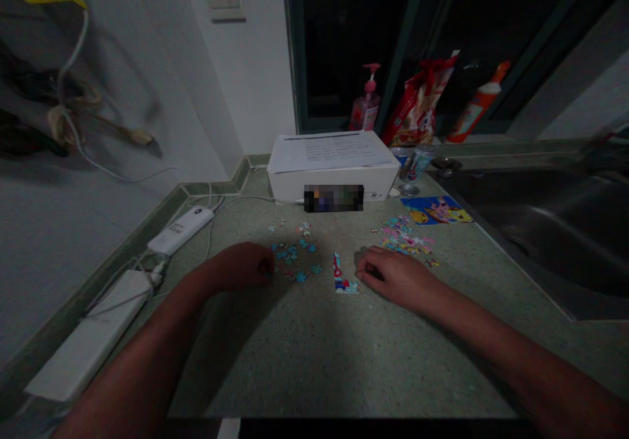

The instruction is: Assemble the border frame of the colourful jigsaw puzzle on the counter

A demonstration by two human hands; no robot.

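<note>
Head view: prob. early days. Done, AFAICT: one small joined puzzle corner point(339, 284), L-shaped, w/ red, white and blue print, flat on the table point(304, 354) b/w the two hands, nearer the right. Left to place: lots of loose pcs. Blue pcs point(291, 253) lie scattered just beside the left hand point(246, 266), w/ a few pale pcs point(305, 230) behind them; a bigger mixed heap point(400, 236), pink, yellow and blue, sits beyond the right hand point(389, 273). Left hand is curled by the blue pcs; can't tell if it's pinching one (fingertips too dark). Right hand is loosely curled too, thumb and fingers nearly meeting, just beside the corner's short arm; can't tell whether there's a pc in it. Pic card point(437, 209) w/ cartoon figures lies past the heap. Joined bit looks like a small share of the total; most edges and the middle seem undone.
</note>
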